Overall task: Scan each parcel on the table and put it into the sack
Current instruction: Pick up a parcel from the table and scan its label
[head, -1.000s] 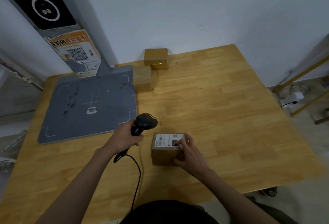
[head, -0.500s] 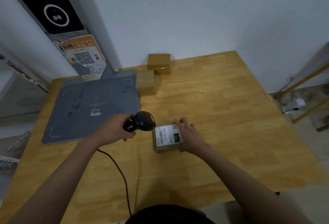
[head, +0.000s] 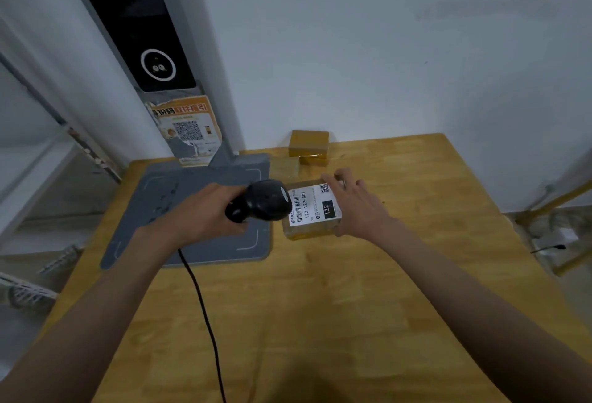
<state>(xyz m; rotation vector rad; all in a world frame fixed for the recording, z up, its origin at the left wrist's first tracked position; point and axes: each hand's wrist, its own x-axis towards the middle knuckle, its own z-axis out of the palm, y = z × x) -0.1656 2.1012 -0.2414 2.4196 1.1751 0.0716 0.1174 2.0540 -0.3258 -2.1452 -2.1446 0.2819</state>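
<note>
Now, far left, a grey post (head: 179, 59) rises against the wall with a black panel and an orange QR notice (head: 189, 128) stuck to it, and at its foot the grey scan pad (head: 153, 207) lies flat on the wooden table (head: 320, 306), its left corner close to the table's left edge. Over the pad's right half comes the left hand (head: 205, 213), fingers curled tight round the grip of the black scanner (head: 261, 200). The scanner's head points right, at the label, and its rim overlaps the label's left end from this angle; whether they touch cannot be told. Its black cable (head: 201, 306) trails down off the wrist, across bare wood, toward the near edge.

Just right of the pad's edge is the parcel (head: 312, 210), a small brown box, white label (head: 315, 205) face up with barcode and "122" readable. Whether it is lifted or resting on the wood cannot be told. The right hand (head: 358, 207) holds its right side: fingers slightly spread and curved over the far top corner, thumb low on the near side.

Behind, against the wall, more brown parcels wait: one box stacked (head: 309, 143) on another, a third paler one (head: 283, 167) just beside the pad's far corner.

Right of the hand, open wood all the way to the table's right edge, and a broad bare stretch in front between the two forearms. Beyond that edge, yellow frame legs (head: 557, 200) stand on the floor.
</note>
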